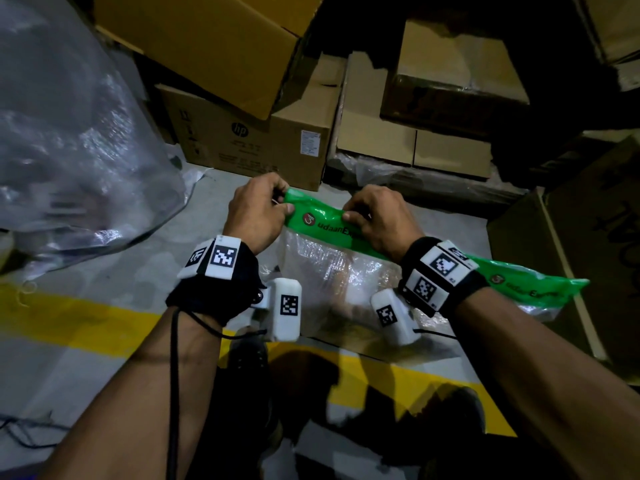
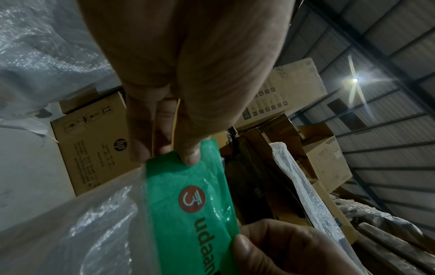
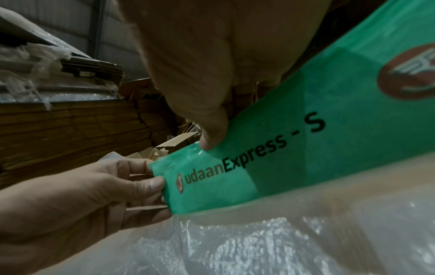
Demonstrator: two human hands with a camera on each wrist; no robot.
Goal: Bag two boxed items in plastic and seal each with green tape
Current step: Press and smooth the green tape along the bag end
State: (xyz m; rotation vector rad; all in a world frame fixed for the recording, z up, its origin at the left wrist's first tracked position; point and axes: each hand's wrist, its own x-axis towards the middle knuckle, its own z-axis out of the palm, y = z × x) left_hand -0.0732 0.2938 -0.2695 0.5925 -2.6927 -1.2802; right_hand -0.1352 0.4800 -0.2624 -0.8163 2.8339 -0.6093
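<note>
A clear plastic bag [image 1: 332, 271] with a brown boxed item inside hangs in front of me, held up off the floor. Along its top edge runs a green band [image 1: 322, 220] printed "udaanExpress". My left hand [image 1: 256, 213] pinches the band's left end [image 2: 169, 163] between thumb and fingers. My right hand [image 1: 374, 216] pinches the band a little further right, thumb [image 3: 209, 137] on its upper edge. The band's far end [image 1: 540, 285] trails past my right wrist. In the right wrist view the green band [image 3: 294, 148] and clear bag [image 3: 259, 245] fill the frame.
Cardboard cartons are stacked close ahead, one marked hp [image 1: 249, 140]. A large bubble-wrap bundle [image 1: 69, 133] lies at the left. Another carton [image 1: 581, 258] stands at the right. A yellow floor line [image 1: 69, 323] crosses the grey concrete below my arms.
</note>
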